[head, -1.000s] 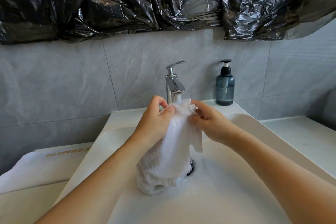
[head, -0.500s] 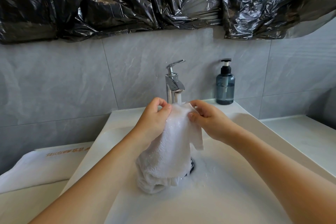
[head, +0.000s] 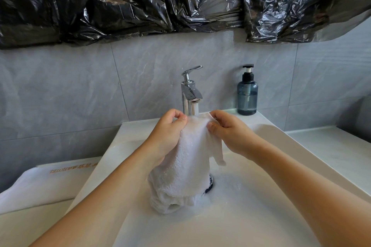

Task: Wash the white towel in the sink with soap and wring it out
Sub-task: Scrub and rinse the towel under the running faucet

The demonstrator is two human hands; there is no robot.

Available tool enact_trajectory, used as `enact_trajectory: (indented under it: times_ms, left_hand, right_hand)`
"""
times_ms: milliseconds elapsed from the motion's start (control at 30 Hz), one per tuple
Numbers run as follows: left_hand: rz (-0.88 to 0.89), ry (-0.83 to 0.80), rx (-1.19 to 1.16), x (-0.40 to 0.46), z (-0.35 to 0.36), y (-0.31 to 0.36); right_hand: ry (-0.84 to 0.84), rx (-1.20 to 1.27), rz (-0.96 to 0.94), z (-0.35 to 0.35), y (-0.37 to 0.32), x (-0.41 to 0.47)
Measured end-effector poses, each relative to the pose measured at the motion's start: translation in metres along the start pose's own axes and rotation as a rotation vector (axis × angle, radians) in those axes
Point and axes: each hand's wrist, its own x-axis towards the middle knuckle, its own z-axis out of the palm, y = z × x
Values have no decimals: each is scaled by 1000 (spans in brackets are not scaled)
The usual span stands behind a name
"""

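The white towel [head: 186, 168] hangs wet over the white sink [head: 251, 212], its top edge held right under the chrome faucet [head: 189, 94]. My left hand [head: 167, 136] pinches the top left of the towel. My right hand [head: 228, 132] pinches the top right. The towel's lower part is bunched on the basin floor and hides part of the drain [head: 209, 185]. Water drips from a hanging corner of the towel. A blue soap pump bottle [head: 247, 94] stands on the sink's back right corner, apart from both hands.
A folded white cloth with gold lettering [head: 40, 184] lies on the counter left of the sink. Pale counter [head: 331, 146] runs to the right. Grey wall tiles stand behind, with crinkled black plastic sheeting [head: 160, 0] hanging above.
Both hands have moved slightly up and back with the towel's top edge, closer under the faucet spout. The grip on the towel is unchanged.
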Motion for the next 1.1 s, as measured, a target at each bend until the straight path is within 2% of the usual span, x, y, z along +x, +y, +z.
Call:
enact_trajectory:
  times_ms: [167,267,367,500,633,767,900,1000,1100]
  left_hand:
    - [68,-50,242,-1,-9,3]
    - [100,-168,439,-5,-19,4]
    - [56,-294,444,-7,-24,4]
    - [73,-278,588,-4,-24,-2]
    - [159,-180,494,1,-17,-6]
    - [144,-99,349,1,-11,-12]
    - [115,-108,262,3,-12,-16]
    - [121,-122,241,3,-11,-15]
    - [114,-110,227,3,-9,-12]
  right_hand:
    - [28,90,50,-2,2,2]
    - [52,149,72,-3,2,3]
    - [55,185,74,-2,1,4]
    - [60,213,92,-1,-1,4]
    - [75,241,102,-4,-4,5]
    - [43,107,117,-4,-2,3]
    - [9,-37,135,-4,2,3]
    - [-7,25,160,-6,-4,1]
    - [-50,-41,170,-7,-10,-2]
